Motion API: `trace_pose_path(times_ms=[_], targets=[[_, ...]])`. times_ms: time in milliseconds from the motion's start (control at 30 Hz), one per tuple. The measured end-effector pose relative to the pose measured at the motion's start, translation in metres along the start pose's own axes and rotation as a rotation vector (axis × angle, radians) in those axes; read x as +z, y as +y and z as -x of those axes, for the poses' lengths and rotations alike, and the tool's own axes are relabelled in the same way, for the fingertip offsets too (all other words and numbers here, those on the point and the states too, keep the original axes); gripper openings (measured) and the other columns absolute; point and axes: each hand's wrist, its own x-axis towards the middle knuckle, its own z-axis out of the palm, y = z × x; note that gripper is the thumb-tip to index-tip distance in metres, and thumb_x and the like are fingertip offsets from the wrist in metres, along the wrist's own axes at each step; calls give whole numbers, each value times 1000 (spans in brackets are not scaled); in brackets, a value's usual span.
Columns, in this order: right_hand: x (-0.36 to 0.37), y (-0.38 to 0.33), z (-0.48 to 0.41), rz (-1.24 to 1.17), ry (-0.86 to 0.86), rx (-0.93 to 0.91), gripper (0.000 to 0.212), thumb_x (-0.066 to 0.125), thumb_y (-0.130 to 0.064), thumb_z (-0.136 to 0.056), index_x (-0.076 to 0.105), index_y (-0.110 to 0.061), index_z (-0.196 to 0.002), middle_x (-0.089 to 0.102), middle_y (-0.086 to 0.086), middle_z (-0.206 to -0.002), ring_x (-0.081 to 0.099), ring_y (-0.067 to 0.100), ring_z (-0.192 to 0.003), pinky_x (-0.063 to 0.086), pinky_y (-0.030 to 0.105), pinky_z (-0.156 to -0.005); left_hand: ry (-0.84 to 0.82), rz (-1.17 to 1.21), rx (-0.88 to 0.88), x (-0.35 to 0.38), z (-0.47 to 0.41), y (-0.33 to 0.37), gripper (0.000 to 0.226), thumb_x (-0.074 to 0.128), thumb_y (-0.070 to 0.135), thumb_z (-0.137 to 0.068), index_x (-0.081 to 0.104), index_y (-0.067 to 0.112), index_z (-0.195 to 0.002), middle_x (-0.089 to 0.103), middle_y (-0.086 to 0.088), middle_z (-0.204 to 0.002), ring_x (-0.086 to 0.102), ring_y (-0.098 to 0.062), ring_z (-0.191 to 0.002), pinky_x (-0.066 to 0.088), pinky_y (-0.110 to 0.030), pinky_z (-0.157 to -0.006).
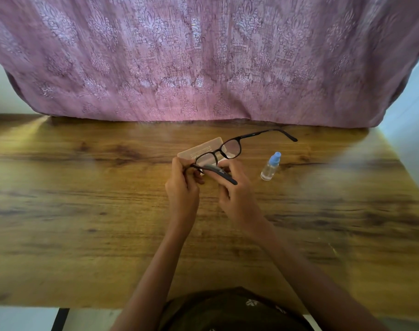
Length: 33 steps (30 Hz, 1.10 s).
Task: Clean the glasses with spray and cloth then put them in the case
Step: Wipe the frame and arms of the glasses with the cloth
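Note:
Black-framed glasses [230, 149] with both arms unfolded are held above the wooden table [84, 199]. My left hand [183, 187] pinches the frame's left corner at the hinge. My right hand [234, 187] grips the near arm of the glasses. A pale translucent case [201, 148] lies on the table right behind the glasses, partly hidden by them. A small clear spray bottle [270, 166] with a blue cap stands to the right of my hands. I see no cloth.
A pink patterned fabric [203, 56] hangs along the table's far edge. The table's near edge runs just in front of my body, with a black leg [60, 318] at lower left.

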Motion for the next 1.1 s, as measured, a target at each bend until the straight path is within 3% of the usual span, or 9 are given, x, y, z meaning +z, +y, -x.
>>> trace_pose_path(times_ms=[167, 300, 433, 567, 667, 833, 1000, 1100], targets=[[-6, 4, -6, -44, 96, 63, 43, 62, 16, -79, 58, -5, -116, 58, 15, -103, 58, 26, -95, 43, 16, -88, -12, 17, 3, 0, 0, 1, 33, 41, -5, -93, 47, 27, -99, 61, 16, -79, 62, -14, -62, 50, -21, -53], [-4, 3, -5, 27, 28, 40, 42, 64, 16, -78, 66, 1, -117, 58, 16, -108, 57, 27, -101, 50, 27, -90, -6, 21, -7, 0, -1, 1, 35, 41, -5, -93, 47, 28, -99, 62, 13, -80, 62, -13, -62, 49, -17, -54], [-1, -3, -1, 37, -16, -22, 44, 63, 17, -77, 66, 3, -118, 58, 16, -111, 53, 23, -107, 39, 14, -99, 1, 25, -23, -1, 0, 1, 35, 40, -5, -92, 47, 29, -99, 62, 11, -81, 62, -13, -62, 50, -21, -52], [-5, 3, -4, -8, 20, 20, 42, 65, 17, -78, 64, 3, -118, 58, 17, -107, 58, 28, -100, 52, 31, -89, -15, 29, -18, -1, 1, 1, 37, 41, -6, -94, 46, 30, -99, 62, 14, -79, 62, -13, -62, 51, -22, -52], [-6, 7, -7, -6, 52, 68, 42, 64, 17, -79, 65, 2, -118, 59, 17, -107, 58, 28, -99, 50, 26, -87, -26, 26, -26, 0, 1, 1, 38, 42, -8, -94, 46, 30, -99, 62, 11, -81, 63, -14, -63, 52, -26, -53], [-5, 6, -5, -39, 21, -12, 39, 61, 16, -80, 68, 1, -115, 59, 15, -108, 57, 23, -102, 49, 26, -90, -9, 10, -38, 0, 1, -2, 33, 42, -6, -93, 48, 27, -99, 63, 11, -79, 63, -11, -62, 51, -21, -53], [-13, 14, -11, -203, 252, 211, 36, 55, 11, -88, 67, -4, -118, 57, 7, -107, 55, 11, -90, 45, 9, -73, 4, 22, -36, -1, 0, -2, 34, 42, -7, -93, 48, 26, -99, 63, 15, -79, 63, -11, -62, 53, -29, -55], [-20, 29, -20, -279, 279, 365, 29, 56, 2, -94, 67, -5, -120, 62, 9, -117, 60, 3, -96, 46, 8, -79, -16, 48, -22, -3, 1, -3, 35, 41, -6, -93, 47, 28, -99, 63, 19, -80, 64, -11, -63, 54, -30, -55]])
